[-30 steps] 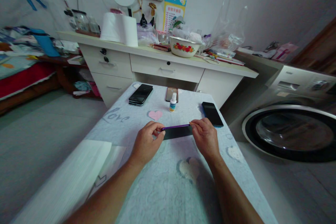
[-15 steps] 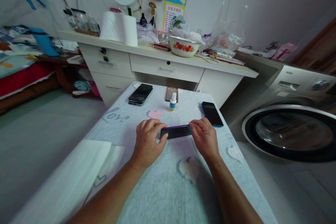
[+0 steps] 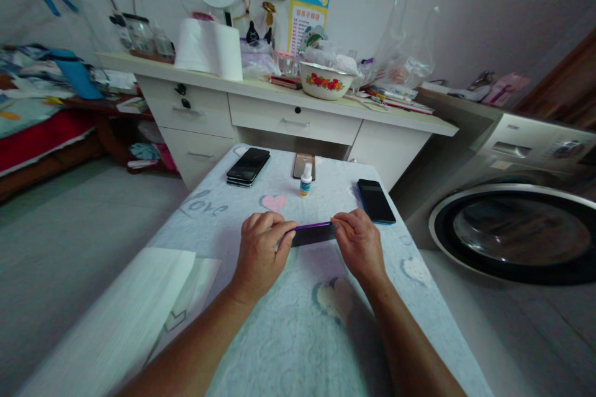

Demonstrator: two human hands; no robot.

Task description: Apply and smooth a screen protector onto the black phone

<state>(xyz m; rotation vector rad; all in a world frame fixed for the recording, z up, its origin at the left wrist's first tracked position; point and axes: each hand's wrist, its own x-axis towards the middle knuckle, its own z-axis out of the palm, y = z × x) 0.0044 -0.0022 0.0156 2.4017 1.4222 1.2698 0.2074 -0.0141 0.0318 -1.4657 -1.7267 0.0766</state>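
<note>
Between my hands is a dark phone (image 3: 313, 234) with a purple edge, held sideways over the cloth-covered table (image 3: 279, 335). My left hand (image 3: 264, 248) grips its left end between thumb and fingers. At the other end, my right hand (image 3: 357, 242) pinches the upper right corner; its fingertips are partly hidden. Beyond the phone stands a small white spray bottle (image 3: 305, 181) with a blue and orange label. Behind the bottle lies a brownish phone or case (image 3: 300, 162). A black phone (image 3: 376, 201) rests flat to the right of my right hand.
Stacked phones (image 3: 248, 166) lie at the table's far left. White paper sheets (image 3: 121, 310) hang along the left edge. Behind the table, a white desk (image 3: 186, 118) carries a flowered bowl (image 3: 326, 82) and paper rolls (image 3: 209, 49). A washing machine (image 3: 493, 167) stands on the right.
The held phone has tilted, so less of its dark face shows now. Both hands have shifted only slightly and keep their grip. The other things stay in place.
</note>
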